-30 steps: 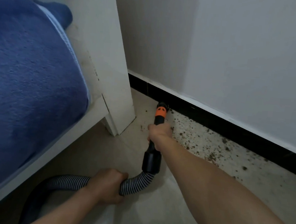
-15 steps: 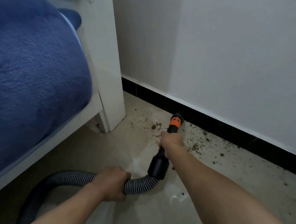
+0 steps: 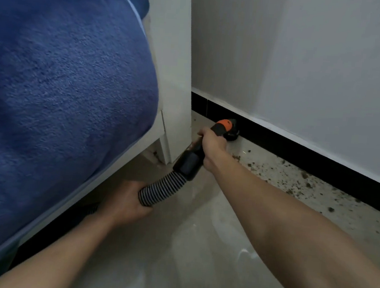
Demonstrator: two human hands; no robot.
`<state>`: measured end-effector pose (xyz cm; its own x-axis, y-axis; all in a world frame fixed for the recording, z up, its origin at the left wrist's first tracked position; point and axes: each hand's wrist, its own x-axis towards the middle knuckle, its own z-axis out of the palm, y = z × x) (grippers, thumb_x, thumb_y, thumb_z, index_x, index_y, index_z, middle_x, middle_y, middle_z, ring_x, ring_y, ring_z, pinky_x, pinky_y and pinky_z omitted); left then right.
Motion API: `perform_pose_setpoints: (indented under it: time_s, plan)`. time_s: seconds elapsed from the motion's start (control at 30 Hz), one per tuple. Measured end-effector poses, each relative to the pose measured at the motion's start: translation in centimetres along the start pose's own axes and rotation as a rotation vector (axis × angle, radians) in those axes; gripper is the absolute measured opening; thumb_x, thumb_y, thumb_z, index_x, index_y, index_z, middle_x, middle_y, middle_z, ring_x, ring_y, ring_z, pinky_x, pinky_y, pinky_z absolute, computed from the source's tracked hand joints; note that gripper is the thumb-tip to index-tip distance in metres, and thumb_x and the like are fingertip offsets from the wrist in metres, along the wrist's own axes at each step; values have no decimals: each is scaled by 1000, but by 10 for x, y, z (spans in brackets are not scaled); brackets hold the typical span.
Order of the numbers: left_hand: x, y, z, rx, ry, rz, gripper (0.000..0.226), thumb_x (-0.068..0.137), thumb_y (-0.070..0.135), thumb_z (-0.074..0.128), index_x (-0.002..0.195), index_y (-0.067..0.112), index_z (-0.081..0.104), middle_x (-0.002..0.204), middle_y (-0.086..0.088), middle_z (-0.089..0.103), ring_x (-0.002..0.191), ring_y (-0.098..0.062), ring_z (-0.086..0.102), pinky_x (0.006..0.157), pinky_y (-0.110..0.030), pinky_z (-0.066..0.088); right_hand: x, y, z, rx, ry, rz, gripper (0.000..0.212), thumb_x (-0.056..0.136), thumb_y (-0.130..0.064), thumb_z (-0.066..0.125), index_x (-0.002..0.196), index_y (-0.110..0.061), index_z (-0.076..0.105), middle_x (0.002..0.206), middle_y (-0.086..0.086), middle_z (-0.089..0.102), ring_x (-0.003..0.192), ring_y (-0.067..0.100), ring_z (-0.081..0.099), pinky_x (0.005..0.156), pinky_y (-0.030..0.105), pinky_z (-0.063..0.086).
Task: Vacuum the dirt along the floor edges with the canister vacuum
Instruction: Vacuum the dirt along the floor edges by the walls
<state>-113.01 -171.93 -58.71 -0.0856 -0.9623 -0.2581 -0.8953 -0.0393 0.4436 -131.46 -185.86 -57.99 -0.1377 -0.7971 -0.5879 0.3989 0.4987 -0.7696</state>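
While dirt (image 3: pixel 297 177) lines the baseboard (image 3: pixel 322 154): right hand (image 3: pixel 212 144) outstretched, grip wrapped round nozzle (image 3: pixel 223 126); left hand (image 3: pixel 125 203) clenching hose (image 3: pixel 163 189).

Fuzzy blue fleece blanket (image 3: pixel 58 80), matt nap. White-painted wooden bed frame (image 3: pixel 178 84), scuffed. Ribbed black-and-white flexible plastic hose (image 3: pixel 163 189). Smooth black plastic nozzle tube with orange collar (image 3: pixel 188 161), semi-gloss. Polished beige stone floor (image 3: pixel 197 249), reflective. Glossy black skirting strip (image 3: pixel 299 154). Matt white wall (image 3: pixel 308 62).

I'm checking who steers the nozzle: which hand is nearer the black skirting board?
Right. The right hand grips the wand just behind the orange nozzle by the skirting board; the left hand holds the ribbed hose farther back.
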Motion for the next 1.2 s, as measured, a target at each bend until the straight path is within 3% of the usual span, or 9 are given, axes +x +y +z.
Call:
perform_pose_setpoints:
  time_s: [0.1,0.27,0.4,0.57,0.8,0.9,1.0,1.2]
  plan:
    - [1,-13,-3,-24,44,-54,19,75,23,71,94,21,69,77,3,69,75,-11,66,71,-33,58,6,5,18,59,-137,66,7,88,-3,57,87,-7,51,65,9,54,48,18,55,47,25,50]
    - [-7,-23,11,-65,-35,-149,13,81,21,68,93,24,65,80,6,66,77,-7,64,70,-24,54,12,19,45,-8,-240,71,13,83,-1,58,85,-9,48,58,4,51,41,15,51,46,25,47]
    - [-10,-18,18,-84,-57,-121,11,75,18,75,80,16,65,68,1,64,64,-3,63,54,-16,51,19,30,41,-77,-188,70,21,83,-5,60,101,-9,50,68,7,54,43,16,52,46,26,49]
    - [1,-11,30,-59,-136,-90,25,64,31,75,83,18,66,73,3,67,69,-6,65,63,-32,58,26,27,14,-175,2,0,30,86,-11,62,114,-5,52,83,12,61,40,16,54,43,25,48]
    - [14,-1,58,-18,-223,-43,33,45,48,64,72,29,60,71,6,66,67,-4,65,57,-24,51,31,23,1,-385,-18,-28,37,86,-16,64,118,-3,50,85,16,65,48,22,60,51,34,55]
    - [18,-3,62,-30,-194,-53,36,47,42,69,77,23,65,72,5,67,67,-4,65,58,-27,52,31,19,11,-450,-27,-46,34,87,-14,65,116,-3,50,93,17,66,53,24,62,50,31,53]
    - [18,-2,62,2,-233,-40,33,51,37,74,80,24,64,76,7,67,71,-6,65,61,-27,54,31,24,12,-474,16,-38,38,85,-14,66,118,-3,51,96,16,65,64,27,67,59,37,60]
    - [9,9,73,103,-354,9,27,54,34,75,66,31,52,75,9,61,73,-7,61,51,-17,41,18,42,-19,-498,157,-64,48,82,-26,66,122,-11,46,104,13,64,84,33,70,78,48,60]
